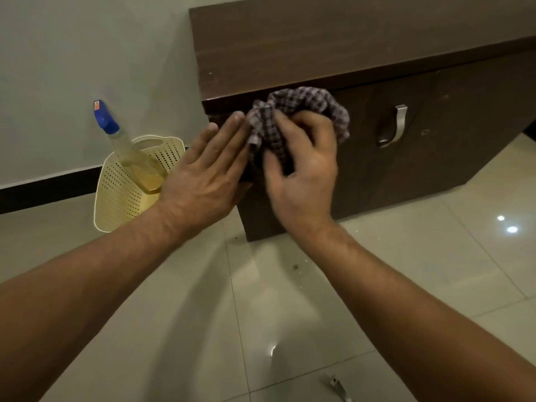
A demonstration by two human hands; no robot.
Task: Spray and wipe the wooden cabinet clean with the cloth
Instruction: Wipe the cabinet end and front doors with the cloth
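Observation:
A low dark-brown wooden cabinet point(319, 47) fills the upper right. My right hand point(301, 166) grips a bunched checked cloth point(301, 108) and holds it against the cabinet's front near the left corner. My left hand point(206, 175) lies flat with straight fingers against the cabinet's left corner edge, fingertips touching the cloth. A spray bottle point(127, 149) with a blue nozzle and yellowish liquid stands tilted in a cream perforated basket point(116, 198) on the floor, left of the cabinet.
A metal handle point(394, 126) sits on the cabinet door right of the cloth. Glossy pale floor tiles point(406, 256) spread below. A white wall with a dark skirting point(43, 192) runs behind the basket. A small metal piece point(336, 385) lies on the floor near the bottom edge.

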